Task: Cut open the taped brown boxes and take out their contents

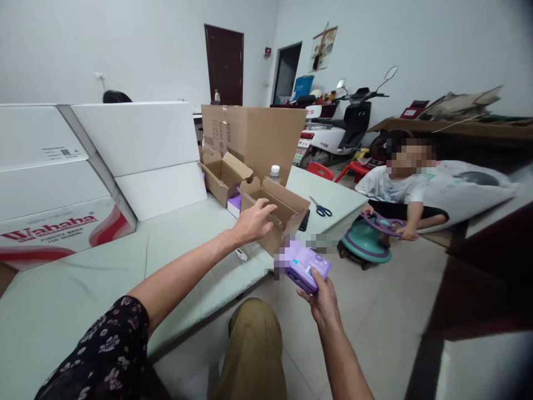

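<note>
The right hand (322, 300) grasps a purple pack (307, 265) just below and right of the frame's centre, its thumb across the top face near the lower right corner and its fingers beneath. The pack is held beyond the table's edge, over the floor, and tilted. Its long axis seems to run from upper left to lower right, though its left end is blurred.

The relation that matters is between pack and near box (288, 197): the box stands open just above and left of the pack, on the corner of the table (175, 236), with its opening also slanting from upper left to lower right. Whether pack and box touch, I cannot tell.

The left hand (252, 221) is the nearer one to the box. It holds nothing visible; its fingers are parted and half curled over the box's left side, and contact with the rim is unclear.

Up and left of that sits a far box (220, 180), also open, with a second purple pack (234, 205) between the two. A bottle (274, 174) stands behind the near box, and scissors (321, 208) lie to its right.
</note>
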`<state>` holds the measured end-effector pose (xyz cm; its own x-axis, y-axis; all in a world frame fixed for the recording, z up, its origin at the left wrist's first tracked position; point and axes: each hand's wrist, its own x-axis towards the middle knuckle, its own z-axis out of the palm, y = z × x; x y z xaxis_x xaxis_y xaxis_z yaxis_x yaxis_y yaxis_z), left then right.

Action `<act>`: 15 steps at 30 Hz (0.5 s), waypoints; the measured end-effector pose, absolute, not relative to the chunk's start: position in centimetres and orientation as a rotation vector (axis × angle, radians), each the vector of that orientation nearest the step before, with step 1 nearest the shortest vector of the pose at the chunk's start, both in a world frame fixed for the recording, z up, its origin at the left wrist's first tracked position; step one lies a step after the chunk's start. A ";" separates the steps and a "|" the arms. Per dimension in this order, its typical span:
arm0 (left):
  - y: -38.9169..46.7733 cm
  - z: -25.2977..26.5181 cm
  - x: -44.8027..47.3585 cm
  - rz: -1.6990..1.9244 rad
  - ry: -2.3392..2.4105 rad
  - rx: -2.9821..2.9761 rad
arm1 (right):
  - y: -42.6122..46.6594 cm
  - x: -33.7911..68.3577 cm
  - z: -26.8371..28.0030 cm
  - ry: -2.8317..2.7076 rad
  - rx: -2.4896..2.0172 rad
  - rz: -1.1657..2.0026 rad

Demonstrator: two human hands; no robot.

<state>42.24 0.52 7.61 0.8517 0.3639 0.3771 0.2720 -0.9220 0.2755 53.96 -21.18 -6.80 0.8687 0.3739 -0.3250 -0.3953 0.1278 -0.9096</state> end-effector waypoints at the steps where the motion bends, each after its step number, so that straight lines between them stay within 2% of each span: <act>1: 0.5 7.5 41.9 0.690 0.501 2.812 | -21.1 53.9 -6.8 0.023 -1.325 0.562; 7: 3.9 7.2 40.5 0.881 0.883 2.747 | -21.2 54.2 -6.8 0.023 -1.312 0.558; 15: 12.9 7.1 42.7 0.654 1.178 2.706 | -21.1 54.4 -6.8 0.023 -1.317 0.554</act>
<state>42.66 12.89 7.09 0.6040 0.7208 0.3400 0.6694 -0.6904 0.2745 54.38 -21.11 -6.84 0.8709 0.3710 -0.3223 -0.3962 0.1419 -0.9071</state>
